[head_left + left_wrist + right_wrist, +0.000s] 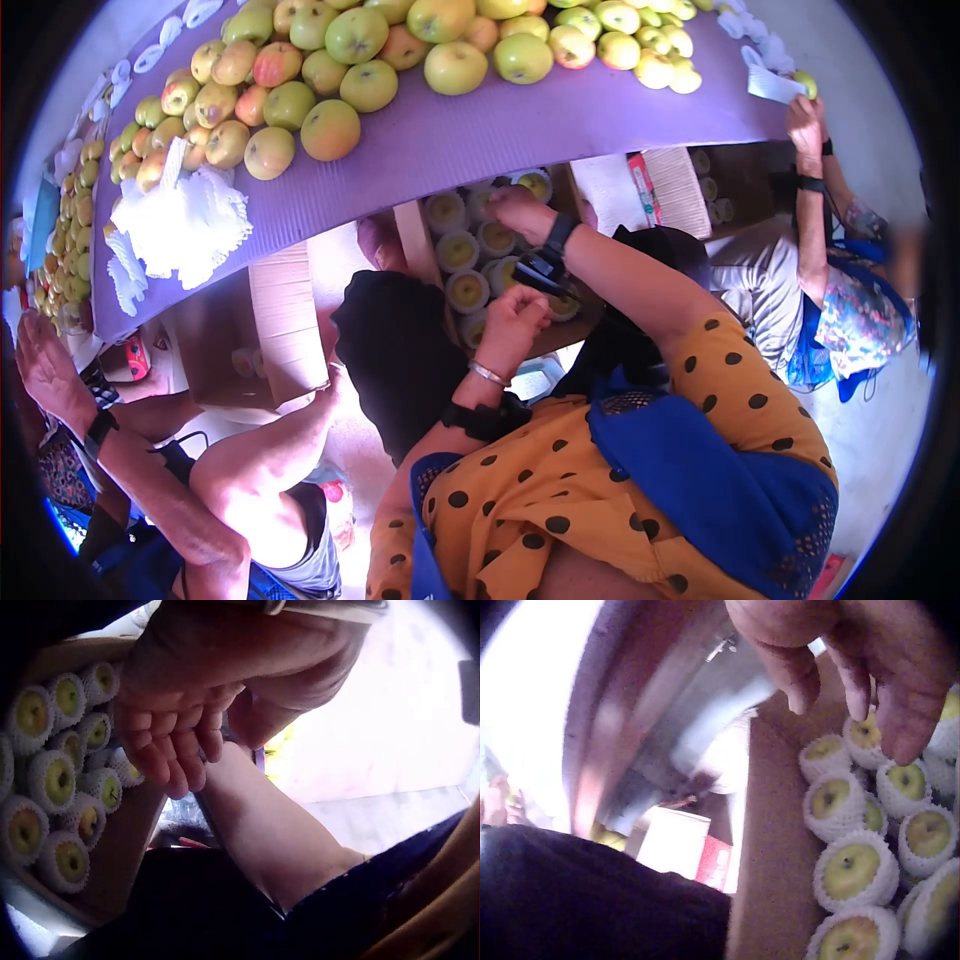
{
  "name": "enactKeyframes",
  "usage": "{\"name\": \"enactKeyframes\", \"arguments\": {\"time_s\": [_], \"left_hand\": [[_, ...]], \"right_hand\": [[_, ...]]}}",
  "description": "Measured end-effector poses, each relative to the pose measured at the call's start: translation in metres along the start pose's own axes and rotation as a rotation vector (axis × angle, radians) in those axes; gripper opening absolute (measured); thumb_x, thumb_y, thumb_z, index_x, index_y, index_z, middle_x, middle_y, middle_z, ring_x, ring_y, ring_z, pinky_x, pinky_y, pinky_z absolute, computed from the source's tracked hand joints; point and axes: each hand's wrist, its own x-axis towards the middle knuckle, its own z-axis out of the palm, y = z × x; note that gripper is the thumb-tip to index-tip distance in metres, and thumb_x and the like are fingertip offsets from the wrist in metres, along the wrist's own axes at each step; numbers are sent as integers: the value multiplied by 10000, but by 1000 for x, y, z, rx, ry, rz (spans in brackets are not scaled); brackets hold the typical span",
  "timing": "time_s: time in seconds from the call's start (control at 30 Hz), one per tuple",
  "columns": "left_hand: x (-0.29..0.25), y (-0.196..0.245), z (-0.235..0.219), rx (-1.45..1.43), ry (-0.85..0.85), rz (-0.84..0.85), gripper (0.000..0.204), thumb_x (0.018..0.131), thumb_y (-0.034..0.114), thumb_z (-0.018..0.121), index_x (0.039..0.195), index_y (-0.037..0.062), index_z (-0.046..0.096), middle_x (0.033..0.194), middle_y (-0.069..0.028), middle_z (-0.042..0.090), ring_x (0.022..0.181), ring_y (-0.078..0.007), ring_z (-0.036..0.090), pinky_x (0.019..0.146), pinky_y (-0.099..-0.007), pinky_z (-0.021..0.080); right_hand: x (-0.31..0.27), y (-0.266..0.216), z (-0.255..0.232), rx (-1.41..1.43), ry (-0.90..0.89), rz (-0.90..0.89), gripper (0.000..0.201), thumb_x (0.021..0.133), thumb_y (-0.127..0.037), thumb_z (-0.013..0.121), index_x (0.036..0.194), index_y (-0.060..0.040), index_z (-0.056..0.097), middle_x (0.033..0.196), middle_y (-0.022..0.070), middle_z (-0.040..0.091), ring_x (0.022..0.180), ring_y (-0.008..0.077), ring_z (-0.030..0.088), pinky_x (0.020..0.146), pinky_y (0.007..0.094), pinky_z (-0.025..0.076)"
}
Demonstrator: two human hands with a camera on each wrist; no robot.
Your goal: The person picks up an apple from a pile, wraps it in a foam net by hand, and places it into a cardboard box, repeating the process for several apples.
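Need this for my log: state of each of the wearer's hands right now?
Left hand: open, fingers loosely curled, holding nothing.
Right hand: open, fingers down over the netted apples, nothing visibly gripped.

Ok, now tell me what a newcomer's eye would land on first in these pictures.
Probably the heap of loose green and reddish apples on the purple surface across the top of the head view, with a bright pile of white foam nets at its left. Next, below it, the right hand over a cardboard box of net-wrapped apples.
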Motion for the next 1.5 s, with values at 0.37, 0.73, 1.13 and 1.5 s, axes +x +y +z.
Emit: {"name": "enactKeyframes", "arguments": {"time_s": [0.37, 0.73, 1.13, 1.5], "left_hand": [[3, -22, -6, -12, 105, -76, 155, 809, 202, 532, 871, 61, 519, 793, -96, 597, 681, -174, 587, 569, -261, 450], [11, -32, -21, 121, 68, -151, 207, 803, 241, 529, 926, 75, 519, 836, -86, 582, 736, -209, 580, 625, -292, 460], [34, -54, -48, 157, 202, -243, 223, 809, 234, 472, 942, 61, 519, 844, -84, 565, 773, -214, 558, 653, -322, 463], [29, -58, -66, 163, 255, -275, 213, 815, 228, 465, 941, 63, 511, 835, -84, 572, 765, -222, 566, 644, -324, 462]], "right_hand": [[-265, 85, -141, 572, 690, -367, 256, 766, -121, 549, 989, 5, 552, 908, 73, 563, 825, 142, 557, 668, 259, 458], [-382, 549, -46, -16, 1230, 521, 236, 708, -229, 603, 862, -50, 601, 759, 62, 591, 710, 186, 582, 564, 348, 456], [-311, 604, 23, -384, 749, 628, 141, 776, -167, 491, 849, -83, 578, 785, 40, 569, 666, 167, 592, 492, 321, 473], [-271, 423, -47, -399, 539, 666, 337, 658, -60, 531, 978, -129, 610, 1272, 128, 302, 1246, 345, 208, 955, 476, 274]]}}
